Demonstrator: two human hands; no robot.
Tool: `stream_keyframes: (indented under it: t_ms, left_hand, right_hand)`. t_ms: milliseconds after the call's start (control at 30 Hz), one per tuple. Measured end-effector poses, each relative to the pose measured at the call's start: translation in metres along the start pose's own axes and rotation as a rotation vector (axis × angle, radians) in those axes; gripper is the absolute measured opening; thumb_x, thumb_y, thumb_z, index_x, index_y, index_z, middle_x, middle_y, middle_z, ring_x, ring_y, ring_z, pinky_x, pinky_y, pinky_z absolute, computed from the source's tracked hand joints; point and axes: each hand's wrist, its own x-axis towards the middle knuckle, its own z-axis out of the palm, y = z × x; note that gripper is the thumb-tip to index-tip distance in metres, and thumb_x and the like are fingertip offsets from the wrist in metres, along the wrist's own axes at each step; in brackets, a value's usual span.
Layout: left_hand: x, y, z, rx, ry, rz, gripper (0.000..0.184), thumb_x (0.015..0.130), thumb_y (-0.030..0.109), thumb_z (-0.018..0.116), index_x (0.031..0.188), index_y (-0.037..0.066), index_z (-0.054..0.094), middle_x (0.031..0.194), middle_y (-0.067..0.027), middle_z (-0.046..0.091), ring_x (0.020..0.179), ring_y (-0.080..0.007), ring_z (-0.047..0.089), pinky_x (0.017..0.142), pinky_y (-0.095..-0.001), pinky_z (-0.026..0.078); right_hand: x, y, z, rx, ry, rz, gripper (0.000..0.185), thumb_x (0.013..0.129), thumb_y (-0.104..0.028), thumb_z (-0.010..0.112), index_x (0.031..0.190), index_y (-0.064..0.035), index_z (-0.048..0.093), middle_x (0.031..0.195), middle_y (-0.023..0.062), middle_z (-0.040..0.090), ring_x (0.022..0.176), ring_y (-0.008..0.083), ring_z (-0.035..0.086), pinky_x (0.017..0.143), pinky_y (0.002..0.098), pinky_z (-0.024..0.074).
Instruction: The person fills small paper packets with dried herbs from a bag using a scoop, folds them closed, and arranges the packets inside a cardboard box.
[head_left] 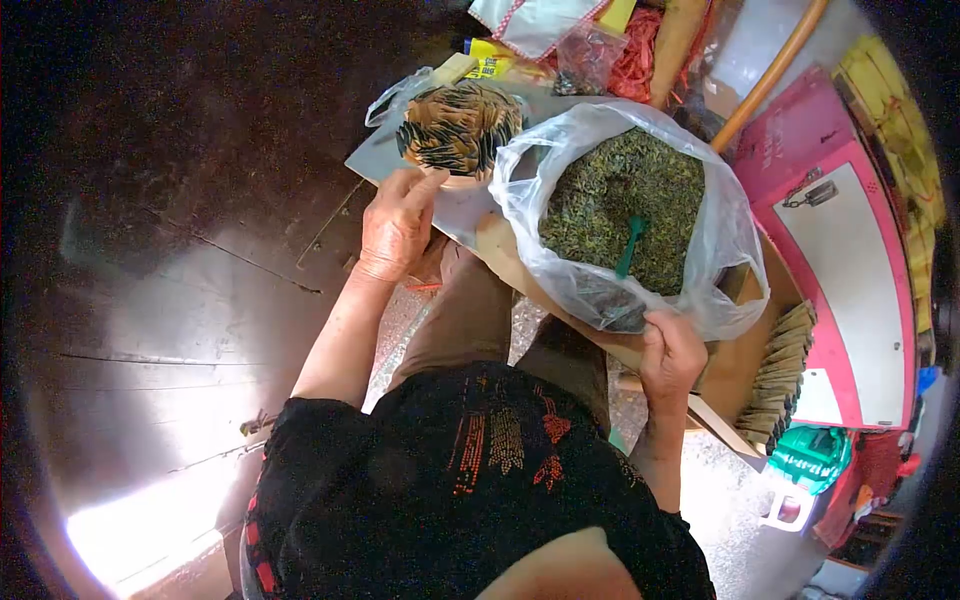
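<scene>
A clear plastic bag (735, 270) lies open, full of dried, shredded green-brown leaf (590, 215). A small green scoop (632, 246) stands in the leaf. My right hand (670, 355) is closed on the near edge of the bag, fingers curled in. To the left sits a round bundle of thin brown and dark slips (460, 125), packed closely together. At its near edge, my left hand (398, 220) has thumb and fingers drawn together in a pinch; whatever is between them is too small to make out.
Under the bag and bundle is a grey board (460, 215) across my lap. On the right, a cardboard box (725, 395) holds rows of slim brown bundles (785, 375), beside a pink-and-white cabinet (850, 270). A dark wooden surface (180, 280) stretches along the left. Red strands (640, 60) lie at the back.
</scene>
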Motion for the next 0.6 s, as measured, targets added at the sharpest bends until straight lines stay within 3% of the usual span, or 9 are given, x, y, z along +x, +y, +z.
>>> stream_keyframes:
  t_ms: [67,367,600]
  left_hand:
    - [-0.0002,-0.0045,0.0018,0.05,-0.001,0.076,0.035,0.078,0.001,0.058,0.109,0.015,0.063,0.096,-0.0114,0.059,0.088,-0.0303,0.06,0.074,-0.0377,0.052]
    - [-0.0027,-0.0033,0.0017,0.065,-0.085,0.058,0.036,0.077,-0.003,0.059,0.109,0.014,0.065,0.103,-0.014,0.06,0.094,-0.0312,0.061,0.076,-0.037,0.052]
    - [0.0015,-0.0062,0.0067,0.035,-0.03,0.105,0.029,0.075,-0.002,0.06,0.102,0.01,0.062,0.1,-0.0126,0.061,0.088,-0.0316,0.061,0.074,-0.0373,0.052]
  right_hand:
    - [-0.0023,0.0016,0.0017,-0.001,-0.006,-0.001,0.008,0.076,0.002,0.06,0.083,0.0009,0.064,0.078,0.014,0.064,0.072,0.0266,0.063,0.067,0.0318,0.0492]
    - [-0.004,0.0038,0.0065,0.001,-0.029,0.061,0.008,0.076,0.003,0.06,0.083,0.0005,0.064,0.076,0.0133,0.063,0.069,0.0255,0.062,0.065,0.0317,0.0487]
    - [-0.007,0.009,0.0082,-0.022,-0.045,0.03,0.008,0.076,0.001,0.061,0.083,0.0001,0.064,0.076,0.0136,0.063,0.068,0.0266,0.062,0.063,0.0322,0.0487]
